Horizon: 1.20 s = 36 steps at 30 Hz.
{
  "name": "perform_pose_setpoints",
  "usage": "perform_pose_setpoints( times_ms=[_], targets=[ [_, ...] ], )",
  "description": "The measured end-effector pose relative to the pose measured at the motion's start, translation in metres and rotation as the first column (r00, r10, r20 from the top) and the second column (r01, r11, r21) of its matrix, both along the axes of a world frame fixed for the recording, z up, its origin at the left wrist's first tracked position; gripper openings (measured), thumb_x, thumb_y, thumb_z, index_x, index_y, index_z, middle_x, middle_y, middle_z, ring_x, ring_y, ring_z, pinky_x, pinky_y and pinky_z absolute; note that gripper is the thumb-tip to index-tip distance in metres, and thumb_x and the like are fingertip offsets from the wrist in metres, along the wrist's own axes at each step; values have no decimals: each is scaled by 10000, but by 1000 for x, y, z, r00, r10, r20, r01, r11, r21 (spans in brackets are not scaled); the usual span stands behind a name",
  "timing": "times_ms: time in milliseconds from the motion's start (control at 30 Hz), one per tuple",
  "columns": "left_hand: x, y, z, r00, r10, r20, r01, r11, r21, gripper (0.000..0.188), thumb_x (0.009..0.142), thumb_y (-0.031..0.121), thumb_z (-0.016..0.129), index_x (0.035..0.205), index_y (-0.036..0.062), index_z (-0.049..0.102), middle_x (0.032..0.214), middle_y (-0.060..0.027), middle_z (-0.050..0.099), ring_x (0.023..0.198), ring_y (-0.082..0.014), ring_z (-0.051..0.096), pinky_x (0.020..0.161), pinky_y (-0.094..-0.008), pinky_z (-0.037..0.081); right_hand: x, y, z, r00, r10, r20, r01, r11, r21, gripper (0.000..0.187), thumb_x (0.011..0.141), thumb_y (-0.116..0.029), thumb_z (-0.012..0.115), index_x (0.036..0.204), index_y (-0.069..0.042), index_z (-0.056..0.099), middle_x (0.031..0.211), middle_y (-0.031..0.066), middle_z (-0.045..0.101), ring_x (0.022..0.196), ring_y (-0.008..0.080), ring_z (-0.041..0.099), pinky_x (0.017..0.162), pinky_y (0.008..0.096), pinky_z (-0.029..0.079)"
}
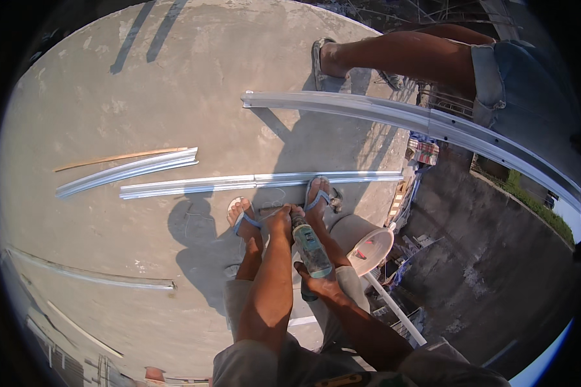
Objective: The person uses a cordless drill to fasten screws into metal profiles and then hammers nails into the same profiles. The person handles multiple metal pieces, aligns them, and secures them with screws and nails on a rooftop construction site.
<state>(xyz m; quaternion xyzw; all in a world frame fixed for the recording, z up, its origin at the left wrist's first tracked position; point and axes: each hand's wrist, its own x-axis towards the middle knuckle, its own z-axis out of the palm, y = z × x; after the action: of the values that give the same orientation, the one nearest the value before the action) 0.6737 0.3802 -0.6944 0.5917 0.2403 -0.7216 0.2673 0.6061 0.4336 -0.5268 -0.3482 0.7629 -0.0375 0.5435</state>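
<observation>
A cordless drill (312, 249) with a teal body is held between my two hands, low in front of my knees. My left hand (283, 220) is closed at its dark chuck end; what exactly those fingers pinch is too small to tell. Around the grip at the other end wraps my right hand (321, 282), and the trigger is hidden. Just beyond my sandalled feet lies a long silvery metal channel (200, 188) on the concrete. A hammer-like tool (335, 201) rests by my right foot, its handle partly hidden behind my left hand.
A pale bucket (372, 253) with something red inside stands to my right, near the slab's edge and a drop. Another metal channel (342, 103) spans the upper right beside another person's leg (407, 59). Shorter channels (129, 170) and a wooden strip (119, 158) lie left.
</observation>
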Motion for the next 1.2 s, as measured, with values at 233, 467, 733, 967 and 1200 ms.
perform_pose_setpoints(
  times_ms=[233,467,733,967,1200],
  targets=[
    [-36,-2,-88,999,45,6,-45,998,-43,237,957,104,514,811,-49,622,775,-168,651,653,-248,632,618,-356,525,-41,-3,-91,993,-34,117,50,989,-137,610,818,-76,740,1351,-9,452,1231,167,586,1144,286,598,980,366,477],
    [-45,-6,-118,1000,4,20,-3,999,-51,257,966,119,509,819,-58,625,765,-157,647,671,-245,632,638,-350,523,-48,-21,-122,997,-15,72,37,951,-306,576,750,-11,755,1267,-12,500,1092,136,622,1041,274,624,904,380,492],
    [-58,-9,-131,999,35,-19,-35,999,-8,297,991,164,485,845,-47,633,790,-154,646,679,-239,626,642,-343,523,-65,-17,-140,990,-72,118,81,994,-79,656,815,-72,744,1386,-23,425,1239,153,586,1160,249,589,1003,350,463],
    [-60,-17,-124,998,59,-11,-59,997,40,294,985,163,476,863,-54,633,802,-153,648,705,-237,631,656,-343,525,-74,-23,-140,999,-19,27,17,997,69,568,792,-65,748,1296,-9,494,1185,161,604,1092,274,615,941,362,493],
    [-64,-11,-126,998,62,30,-62,998,1,270,960,133,475,864,-61,636,810,-151,651,742,-231,639,696,-335,525,-78,-26,-137,995,-70,77,71,997,-19,379,851,-166,694,1163,19,585,990,149,670,907,258,647,829,364,500]
  ],
)
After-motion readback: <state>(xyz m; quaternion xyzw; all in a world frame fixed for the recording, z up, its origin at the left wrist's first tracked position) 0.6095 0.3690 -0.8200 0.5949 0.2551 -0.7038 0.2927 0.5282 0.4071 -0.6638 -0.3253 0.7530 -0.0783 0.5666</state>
